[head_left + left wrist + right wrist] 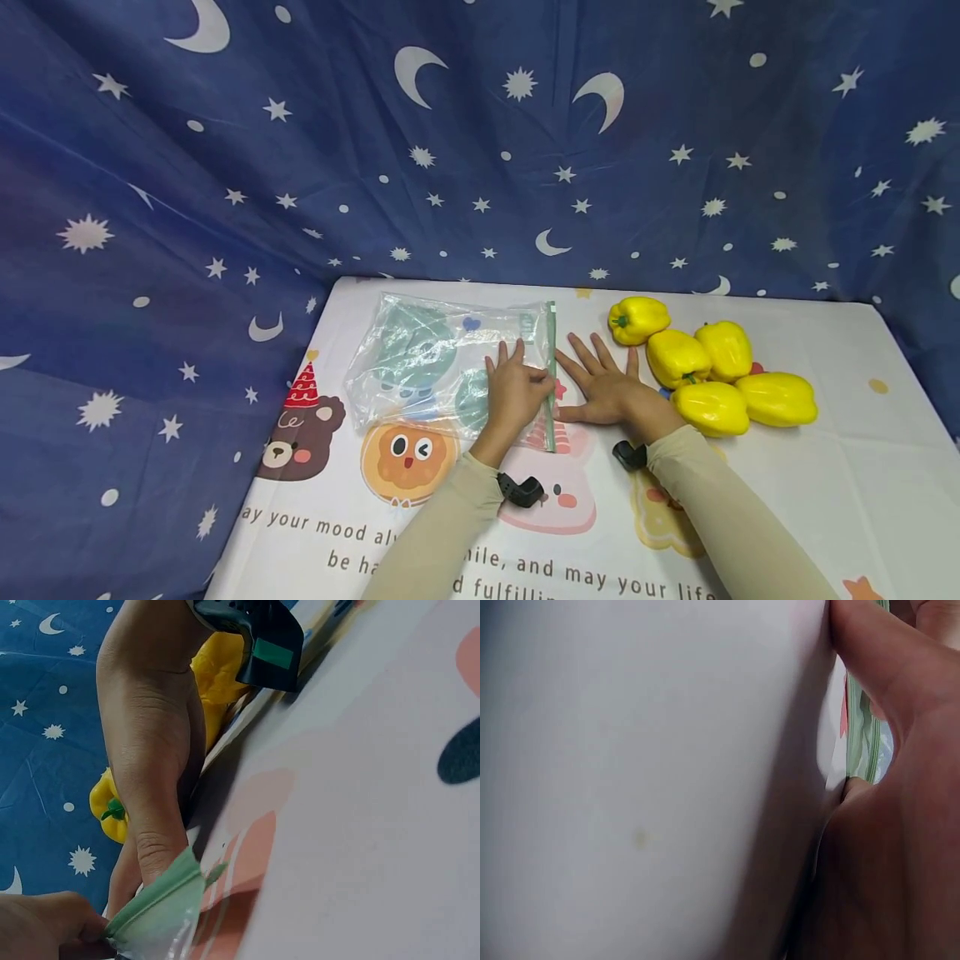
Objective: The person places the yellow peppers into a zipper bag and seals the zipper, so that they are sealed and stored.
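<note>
A clear zip bag (405, 375) lies flat on the printed tablecloth, its green zip strip (552, 342) facing right. My left hand (516, 396) lies over the bag's right part and pinches the green strip between thumb and forefinger. In the left wrist view, a corner of the green edge (169, 892) lifts beside those fingertips. My right hand (607, 393) is flat on the cloth, fingers spread, with fingertips and thumb right at the strip. Several yellow bell peppers (677, 358) lie grouped just beyond that hand.
A white tablecloth (847, 500) with cartoon prints and lettering covers the table. Behind it and at the left hangs a blue curtain (480, 167) with moons and stars. Each wrist wears a black camera (521, 490).
</note>
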The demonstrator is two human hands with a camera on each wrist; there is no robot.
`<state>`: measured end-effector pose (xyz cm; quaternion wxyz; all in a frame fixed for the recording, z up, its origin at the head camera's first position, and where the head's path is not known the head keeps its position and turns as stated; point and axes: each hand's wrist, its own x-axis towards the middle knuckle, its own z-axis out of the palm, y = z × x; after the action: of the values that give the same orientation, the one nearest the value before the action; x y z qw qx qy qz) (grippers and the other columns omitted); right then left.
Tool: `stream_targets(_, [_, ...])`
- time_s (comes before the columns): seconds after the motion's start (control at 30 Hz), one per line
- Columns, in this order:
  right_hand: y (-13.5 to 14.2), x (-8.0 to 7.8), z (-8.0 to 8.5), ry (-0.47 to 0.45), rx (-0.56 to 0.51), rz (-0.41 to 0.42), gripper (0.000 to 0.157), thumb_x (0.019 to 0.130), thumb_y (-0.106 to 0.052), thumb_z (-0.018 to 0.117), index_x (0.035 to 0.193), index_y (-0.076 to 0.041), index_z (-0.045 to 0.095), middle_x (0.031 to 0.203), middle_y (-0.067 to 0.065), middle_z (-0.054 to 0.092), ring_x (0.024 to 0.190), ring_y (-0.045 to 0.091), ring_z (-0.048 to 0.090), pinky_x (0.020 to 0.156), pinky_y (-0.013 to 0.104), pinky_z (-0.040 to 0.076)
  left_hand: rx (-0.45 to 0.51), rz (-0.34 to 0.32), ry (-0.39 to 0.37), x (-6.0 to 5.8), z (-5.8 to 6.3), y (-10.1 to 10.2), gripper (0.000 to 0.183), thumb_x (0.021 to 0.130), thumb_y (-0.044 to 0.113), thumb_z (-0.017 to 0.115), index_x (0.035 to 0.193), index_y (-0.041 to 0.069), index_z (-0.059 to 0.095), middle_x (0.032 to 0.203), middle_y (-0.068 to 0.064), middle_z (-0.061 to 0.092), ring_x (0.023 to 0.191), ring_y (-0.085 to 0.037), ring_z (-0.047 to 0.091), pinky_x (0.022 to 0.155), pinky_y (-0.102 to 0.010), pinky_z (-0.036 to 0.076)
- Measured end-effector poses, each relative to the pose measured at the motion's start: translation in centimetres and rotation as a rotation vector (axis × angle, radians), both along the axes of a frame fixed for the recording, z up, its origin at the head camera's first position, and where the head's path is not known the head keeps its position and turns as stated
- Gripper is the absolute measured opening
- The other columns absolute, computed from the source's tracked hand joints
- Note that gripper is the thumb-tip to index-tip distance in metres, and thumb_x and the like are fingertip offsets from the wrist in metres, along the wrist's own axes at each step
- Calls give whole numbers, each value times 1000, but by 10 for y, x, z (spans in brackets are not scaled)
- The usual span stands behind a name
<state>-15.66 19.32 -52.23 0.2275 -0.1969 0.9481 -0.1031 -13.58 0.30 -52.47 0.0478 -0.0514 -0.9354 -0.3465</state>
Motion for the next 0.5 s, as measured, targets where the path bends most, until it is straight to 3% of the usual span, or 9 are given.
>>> stream_targets(0.27, [-1,-2,-2,2,3,-10,112,75,-91,52,164,-39,10,173,-2,-14,158,37,-17,105,77,-26,68,-6,-4,-1,0,-5,11,85,17,74,83,13,83,147,-21,54,146,-50,35,118,-73,19])
stream_targets(0.5, [-1,-1,-4,-19,-4,-24,111,75,-89,54,164,-41,8,173,-3,-16,157,35,-19,102,74,-31,203,-25,-115,-1,4,-13,14,90,22,76,84,11,82,150,-16,52,152,-43,27,123,-66,9])
